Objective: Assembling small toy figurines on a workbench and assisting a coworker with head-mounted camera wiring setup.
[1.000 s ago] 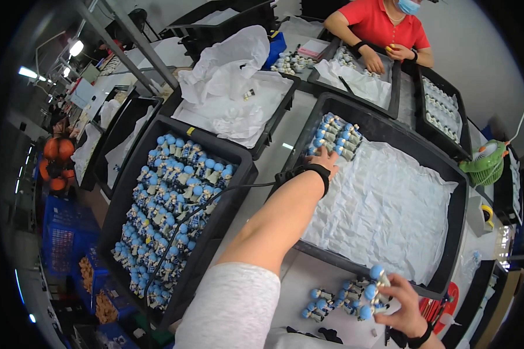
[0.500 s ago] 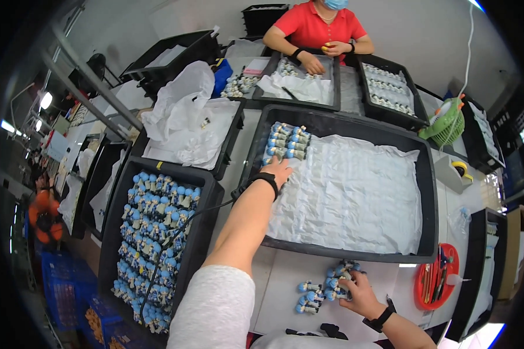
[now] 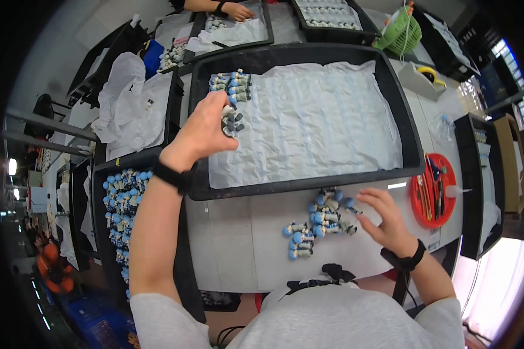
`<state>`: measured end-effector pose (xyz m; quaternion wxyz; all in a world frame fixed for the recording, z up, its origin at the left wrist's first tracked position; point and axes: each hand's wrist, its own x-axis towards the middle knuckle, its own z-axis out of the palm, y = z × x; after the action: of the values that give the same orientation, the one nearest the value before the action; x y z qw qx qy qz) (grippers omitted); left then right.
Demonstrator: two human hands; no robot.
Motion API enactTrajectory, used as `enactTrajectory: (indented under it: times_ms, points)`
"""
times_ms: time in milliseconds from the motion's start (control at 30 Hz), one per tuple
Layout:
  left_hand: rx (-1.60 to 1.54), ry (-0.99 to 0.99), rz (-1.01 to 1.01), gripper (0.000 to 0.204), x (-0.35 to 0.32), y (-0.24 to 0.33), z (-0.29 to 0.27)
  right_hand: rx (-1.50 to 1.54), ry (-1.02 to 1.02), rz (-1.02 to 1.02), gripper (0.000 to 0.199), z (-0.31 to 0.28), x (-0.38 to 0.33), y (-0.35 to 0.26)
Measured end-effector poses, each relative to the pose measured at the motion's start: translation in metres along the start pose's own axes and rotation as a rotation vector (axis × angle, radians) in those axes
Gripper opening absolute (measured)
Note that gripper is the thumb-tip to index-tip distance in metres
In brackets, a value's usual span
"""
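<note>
My left hand [image 3: 206, 129] pinches a small figurine [image 3: 233, 123] over the paper-lined black tray [image 3: 410, 139], near the row [image 3: 230, 83] at its far left. My right hand [image 3: 387, 218], fingers spread, rests beside the blue-headed figurine pile [image 3: 317, 224] on the worktop [image 3: 239, 244].

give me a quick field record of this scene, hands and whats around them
left hand: holds a small figurine over the lined black tray
right hand: open, at a loose pile of blue-capped figurines on the table
tray contents: short row of figurines at far left corner
left side: tray full of figurines
right side: red dish of tools
</note>
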<state>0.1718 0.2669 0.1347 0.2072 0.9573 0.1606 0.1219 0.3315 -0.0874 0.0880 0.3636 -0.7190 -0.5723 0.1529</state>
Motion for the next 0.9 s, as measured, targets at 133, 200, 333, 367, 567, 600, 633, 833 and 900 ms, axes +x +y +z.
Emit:
enactTrajectory:
  times_ms: [133, 200, 333, 367, 567, 600, 633, 833, 900]
  points:
    - [-0.207, -0.241, 0.137, 0.054, -0.059, 0.100, 0.012, 0.065, 0.099, 0.056, 0.032, -0.023, 0.002, 0.020]
    - [-0.185, -0.479, 0.107, 0.063, -0.105, 0.133, 0.050, 0.130, 0.103, 0.031, 0.031, -0.026, 0.003, 0.023]
    - [-0.129, -0.816, -0.064, 0.058, -0.185, 0.172, 0.143, 0.180, -0.006, -0.172, 0.026, -0.011, 0.013, 0.021]
    - [-0.078, -0.760, -0.034, 0.057, -0.196, 0.180, 0.164, 0.155, -0.033, -0.249, 0.026, -0.010, 0.016, 0.019]
    - [0.443, -0.404, 0.243, 0.041, -0.165, 0.217, 0.220, 0.155, -0.107, -0.359, 0.024, -0.001, 0.025, 0.017]
    - [0.475, -0.347, 0.197, 0.033, -0.161, 0.215, 0.233, 0.150, -0.142, -0.363, 0.023, 0.000, 0.031, 0.017]
    - [0.504, -0.287, 0.162, 0.028, -0.158, 0.211, 0.248, 0.137, -0.171, -0.360, 0.023, -0.003, 0.037, 0.015]
    - [-0.055, -0.326, 0.182, 0.049, -0.120, 0.209, 0.172, 0.042, -0.287, -0.304, 0.023, -0.027, 0.105, 0.021]
    - [-0.215, -0.311, 0.271, 0.049, -0.091, 0.184, 0.129, -0.022, -0.318, -0.324, 0.026, -0.028, 0.145, 0.026]
